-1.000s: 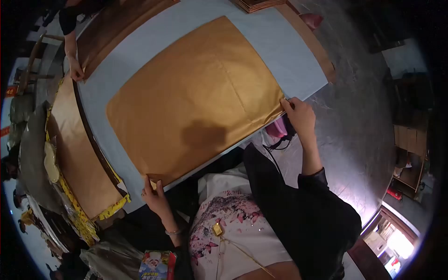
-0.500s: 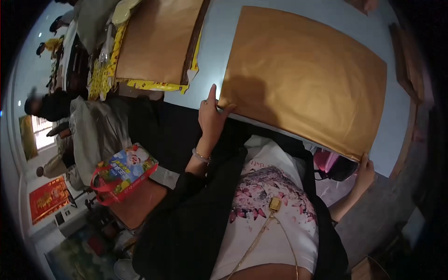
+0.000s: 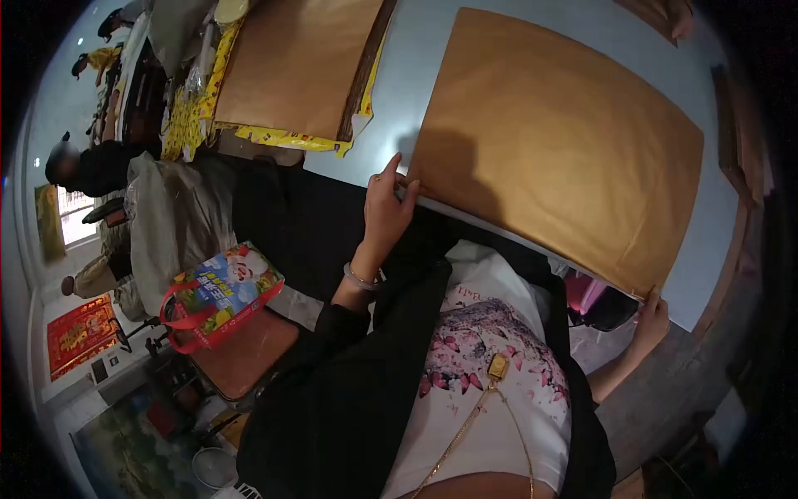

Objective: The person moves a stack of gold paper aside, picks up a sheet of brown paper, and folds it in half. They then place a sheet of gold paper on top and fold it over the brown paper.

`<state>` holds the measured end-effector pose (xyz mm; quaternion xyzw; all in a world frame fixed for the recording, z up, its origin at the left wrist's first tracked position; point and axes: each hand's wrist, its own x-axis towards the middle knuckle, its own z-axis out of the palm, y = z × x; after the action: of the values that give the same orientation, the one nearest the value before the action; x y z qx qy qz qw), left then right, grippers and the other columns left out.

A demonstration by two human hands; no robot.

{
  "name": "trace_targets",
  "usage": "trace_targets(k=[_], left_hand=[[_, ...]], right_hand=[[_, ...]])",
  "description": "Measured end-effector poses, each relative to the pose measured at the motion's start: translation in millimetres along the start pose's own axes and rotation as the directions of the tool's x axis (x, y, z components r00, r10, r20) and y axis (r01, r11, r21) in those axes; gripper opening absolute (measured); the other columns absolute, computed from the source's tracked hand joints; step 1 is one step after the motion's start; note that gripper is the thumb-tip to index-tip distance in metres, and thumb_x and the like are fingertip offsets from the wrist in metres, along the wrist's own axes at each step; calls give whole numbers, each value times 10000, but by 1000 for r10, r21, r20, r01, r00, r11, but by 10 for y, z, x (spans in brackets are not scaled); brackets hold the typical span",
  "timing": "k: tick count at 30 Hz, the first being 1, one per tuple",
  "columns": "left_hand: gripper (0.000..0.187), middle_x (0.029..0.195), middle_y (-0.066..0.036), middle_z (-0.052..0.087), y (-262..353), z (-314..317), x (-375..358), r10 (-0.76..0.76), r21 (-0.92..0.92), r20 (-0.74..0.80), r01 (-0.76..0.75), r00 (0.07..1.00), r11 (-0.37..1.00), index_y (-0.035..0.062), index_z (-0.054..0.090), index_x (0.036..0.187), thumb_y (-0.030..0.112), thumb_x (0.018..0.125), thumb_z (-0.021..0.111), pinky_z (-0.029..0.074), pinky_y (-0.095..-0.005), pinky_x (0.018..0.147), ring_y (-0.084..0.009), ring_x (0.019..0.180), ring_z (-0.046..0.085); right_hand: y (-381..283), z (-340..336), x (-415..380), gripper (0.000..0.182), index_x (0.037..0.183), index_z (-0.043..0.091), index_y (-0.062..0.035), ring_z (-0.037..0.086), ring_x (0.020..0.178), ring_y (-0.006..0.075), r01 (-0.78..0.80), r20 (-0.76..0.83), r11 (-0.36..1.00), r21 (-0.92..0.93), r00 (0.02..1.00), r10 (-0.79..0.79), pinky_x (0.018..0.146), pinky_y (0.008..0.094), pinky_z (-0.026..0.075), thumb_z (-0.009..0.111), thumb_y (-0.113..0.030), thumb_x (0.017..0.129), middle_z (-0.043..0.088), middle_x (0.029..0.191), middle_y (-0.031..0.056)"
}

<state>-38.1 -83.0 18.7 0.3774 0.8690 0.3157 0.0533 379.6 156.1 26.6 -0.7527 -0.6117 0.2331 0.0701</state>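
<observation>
A large sheet of brown paper (image 3: 565,150) lies on the pale blue-grey table (image 3: 378,108), slightly wrinkled near its right corner. My left hand (image 3: 389,204) is at the sheet's near left corner, index finger stretched out and thumb apart, its other fingers partly hidden. At the near right corner, my right hand (image 3: 654,320) pinches the paper's edge between thumb and fingers. A shadow falls across the left part of the sheet.
A stack of brown paper (image 3: 299,66) on yellow wrapping lies to the left. Another person's hand (image 3: 682,21) shows at the far right. A colourful bag (image 3: 224,295) with red handles rests on a brown stool (image 3: 249,353). People stand at the far left.
The whole view has shifted a little, so the table and sheet appear further right. My left thumb has lifted off the sheet's corner. My right hand stays at its corner.
</observation>
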Motion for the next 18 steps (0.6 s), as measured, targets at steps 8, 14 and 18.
trace_targets(k=[8,14,18], left_hand=[[531,784,-79,595,-3,86,-34,-54,61,-22,56,998,997,-17,457,1249,134,789,677,416,-358,726,-254,768,514],[587,800,-51,595,96,115,-66,-145,58,-86,150,986,987,-15,422,1277,144,780,691,409,-361,740,-245,784,522],[614,803,-42,592,79,139,-84,-150,33,-151,156,977,987,-13,413,1285,151,770,704,405,-362,746,-232,780,521]], right_hand=[[47,-3,23,531,745,612,2,513,446,151,28,11,999,32,1000,-29,450,303,391,496,-496,887,528,528,66],[90,23,42,512,793,630,2,503,442,129,0,24,998,58,1000,-1,437,284,385,508,-485,887,534,533,56],[54,9,39,502,813,637,-3,503,443,122,-19,32,999,28,999,18,440,276,386,510,-483,887,540,537,53]])
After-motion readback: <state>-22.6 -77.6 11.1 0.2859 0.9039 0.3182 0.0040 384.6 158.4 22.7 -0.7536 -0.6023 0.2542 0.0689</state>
